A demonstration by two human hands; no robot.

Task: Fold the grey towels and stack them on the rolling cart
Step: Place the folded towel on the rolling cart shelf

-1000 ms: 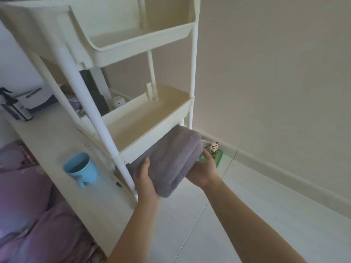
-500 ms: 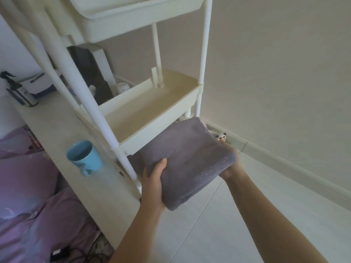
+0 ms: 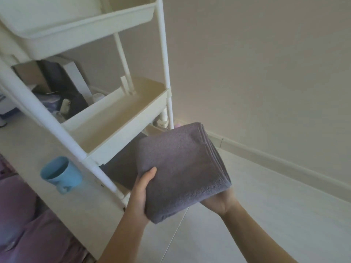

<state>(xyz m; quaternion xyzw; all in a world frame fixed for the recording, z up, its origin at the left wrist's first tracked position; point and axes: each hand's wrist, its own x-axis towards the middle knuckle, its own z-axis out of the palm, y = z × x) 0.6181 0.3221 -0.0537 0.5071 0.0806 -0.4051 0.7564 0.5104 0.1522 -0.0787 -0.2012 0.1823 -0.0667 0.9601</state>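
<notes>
Now towel (image 3: 178, 168) farther from cart (image 3: 121, 128).

Folded grey towel (image 3: 180, 168) at lower centre, layered edges rightward, just beside cream rolling cart (image 3: 121, 118), upper left.

1 head view only. It looks forward and down, close over both hands (image 3: 140, 194), facing the cart (image 3: 121, 118) and wall (image 3: 266, 73).

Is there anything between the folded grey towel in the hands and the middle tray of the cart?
Nothing visible blocks it. The folded grey towel, held by the left hand and right hand, is just in front of the middle tray, whose visible inside holds nothing. Only its front rim must be cleared.
</notes>
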